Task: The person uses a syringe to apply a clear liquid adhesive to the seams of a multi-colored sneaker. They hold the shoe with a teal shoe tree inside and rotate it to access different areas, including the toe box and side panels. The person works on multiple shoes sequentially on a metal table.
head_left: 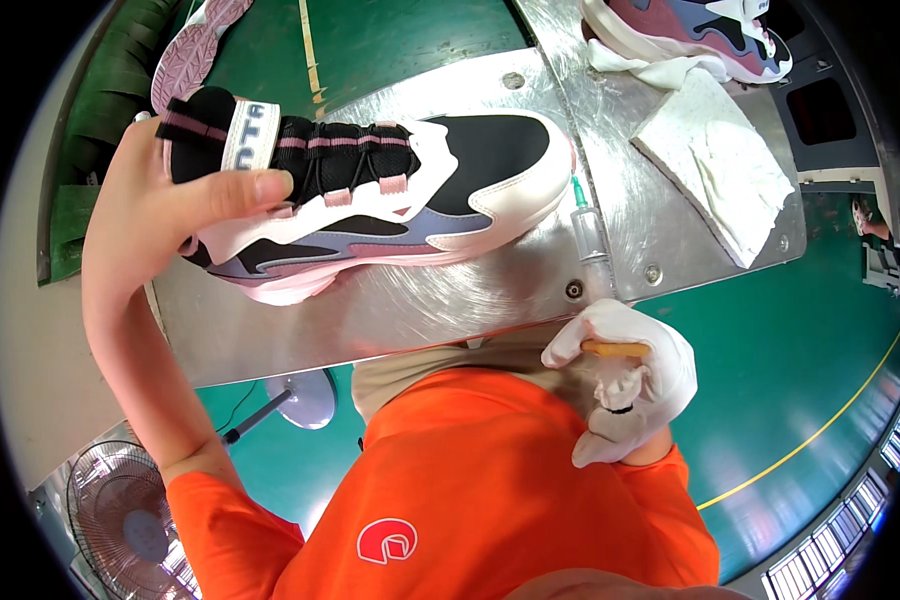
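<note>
A sneaker point(390, 200) in white, black, grey-blue and pink is tilted on its side above the metal table, toe to the right. My bare left hand point(185, 195) grips it at the heel and collar, thumb over the laced tongue. My right hand point(640, 380), in a white glove, is curled in front of my shirt at the table's near edge. Between its fingers is a narrow tan strip point(615, 349), with crumpled whitish material below it; what that material is I cannot make out. A clear syringe point(588, 235) with a green tip lies right of the toe.
The metal table point(450, 320) has bolts and a seam. At its right lie a white cloth point(725, 160) and a matching sneaker point(695, 35). Another shoe's pink sole point(195, 55) shows at the far left, near a green belt. A fan point(135, 520) stands lower left.
</note>
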Demonstrator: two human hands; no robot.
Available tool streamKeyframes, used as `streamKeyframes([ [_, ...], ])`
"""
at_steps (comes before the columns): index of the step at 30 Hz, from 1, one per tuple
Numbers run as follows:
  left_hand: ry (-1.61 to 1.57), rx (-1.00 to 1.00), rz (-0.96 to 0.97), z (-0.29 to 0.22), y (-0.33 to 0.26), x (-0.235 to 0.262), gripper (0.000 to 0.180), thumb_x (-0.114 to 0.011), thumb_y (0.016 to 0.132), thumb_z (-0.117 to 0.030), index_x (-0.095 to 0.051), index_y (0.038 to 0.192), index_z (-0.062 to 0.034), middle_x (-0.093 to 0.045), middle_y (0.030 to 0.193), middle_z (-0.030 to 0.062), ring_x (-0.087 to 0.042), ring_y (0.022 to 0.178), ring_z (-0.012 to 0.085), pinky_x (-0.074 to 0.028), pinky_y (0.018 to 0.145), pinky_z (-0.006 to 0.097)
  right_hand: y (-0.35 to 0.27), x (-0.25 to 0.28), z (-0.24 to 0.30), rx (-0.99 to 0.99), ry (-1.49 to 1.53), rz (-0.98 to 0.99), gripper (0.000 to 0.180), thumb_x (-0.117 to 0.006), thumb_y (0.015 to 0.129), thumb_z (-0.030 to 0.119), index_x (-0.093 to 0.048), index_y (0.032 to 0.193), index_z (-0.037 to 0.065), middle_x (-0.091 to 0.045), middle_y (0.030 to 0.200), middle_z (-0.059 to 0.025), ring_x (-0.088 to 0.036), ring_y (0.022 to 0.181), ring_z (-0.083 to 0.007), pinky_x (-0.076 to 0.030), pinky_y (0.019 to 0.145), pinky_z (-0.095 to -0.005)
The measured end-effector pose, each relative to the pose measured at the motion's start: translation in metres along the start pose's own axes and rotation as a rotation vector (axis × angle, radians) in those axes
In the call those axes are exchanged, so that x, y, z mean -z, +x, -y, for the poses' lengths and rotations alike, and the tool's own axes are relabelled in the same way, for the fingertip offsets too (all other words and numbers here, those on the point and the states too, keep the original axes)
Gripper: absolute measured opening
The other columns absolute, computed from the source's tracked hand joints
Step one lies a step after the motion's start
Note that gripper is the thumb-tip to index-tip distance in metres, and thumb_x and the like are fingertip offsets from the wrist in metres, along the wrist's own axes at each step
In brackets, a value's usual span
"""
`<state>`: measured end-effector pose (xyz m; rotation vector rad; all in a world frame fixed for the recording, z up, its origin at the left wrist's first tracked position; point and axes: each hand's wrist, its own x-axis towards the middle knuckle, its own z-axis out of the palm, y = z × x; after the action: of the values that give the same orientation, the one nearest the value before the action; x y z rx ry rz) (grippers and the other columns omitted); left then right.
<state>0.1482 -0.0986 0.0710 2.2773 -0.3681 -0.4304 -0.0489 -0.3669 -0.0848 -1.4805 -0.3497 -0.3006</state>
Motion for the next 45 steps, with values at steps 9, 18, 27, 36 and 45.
streamKeyframes([
  [9,0.033,0.031,0.002,-0.014,0.003,0.001,0.036,-0.084,0.07,-0.014,-0.067,0.092,0.0075,-0.071,0.08,0.0109,-0.072,0.07,0.016,-0.056,0.063,0.027,-0.007,0.003,-0.003,0.049,0.123,-0.07,0.086,-0.096,0.045,0.022,-0.059,0.115,-0.01,-0.066,0.091,-0.0189,-0.063,0.071,-0.0258,-0.052,0.064,-0.032],
  [18,0.835,-0.502,-0.295,0.019,-0.092,-0.046,0.073,-0.087,0.064,-0.052,-0.068,0.114,-0.0021,-0.073,0.106,0.0115,-0.069,0.091,0.0329,-0.049,0.085,0.039,-0.011,0.035,-0.003,-0.024,0.096,-0.268,0.082,-0.081,0.043,0.001,-0.053,0.12,-0.007,-0.06,0.111,-0.0165,-0.06,0.105,-0.0303,-0.046,0.097,-0.0436],
  [27,0.939,-0.625,-0.42,0.035,-0.127,-0.07,0.073,-0.087,0.068,-0.052,-0.065,0.112,0.0022,-0.073,0.104,0.0173,-0.07,0.095,0.0333,-0.049,0.084,0.039,0.006,0.03,-0.023,0.097,-0.094,-0.167,0.081,-0.089,0.057,0.01,-0.052,0.128,0.0,-0.064,0.112,-0.0135,-0.064,0.095,-0.0217,-0.052,0.084,-0.0312],
  [36,0.916,-0.607,-0.443,0.032,-0.127,-0.074,0.071,-0.087,0.068,-0.051,-0.065,0.112,0.0009,-0.073,0.105,0.0166,-0.069,0.095,0.0324,-0.048,0.087,0.039,0.029,0.032,-0.002,0.003,-0.117,0.011,0.047,-0.081,0.062,0.004,-0.06,0.104,0.008,-0.062,0.08,-0.0007,-0.051,0.057,-0.0112,-0.044,0.055,-0.0244],
  [45,0.918,-0.609,-0.433,0.033,-0.123,-0.074,0.068,-0.089,0.065,-0.046,-0.066,0.109,0.0011,-0.073,0.104,0.0155,-0.069,0.095,0.0317,-0.048,0.084,0.039,0.033,0.042,-0.001,0.049,-0.236,0.097,0.043,-0.079,0.064,0.003,-0.059,0.102,0.009,-0.061,0.083,-0.0022,-0.057,0.069,-0.0143,-0.046,0.056,-0.0268],
])
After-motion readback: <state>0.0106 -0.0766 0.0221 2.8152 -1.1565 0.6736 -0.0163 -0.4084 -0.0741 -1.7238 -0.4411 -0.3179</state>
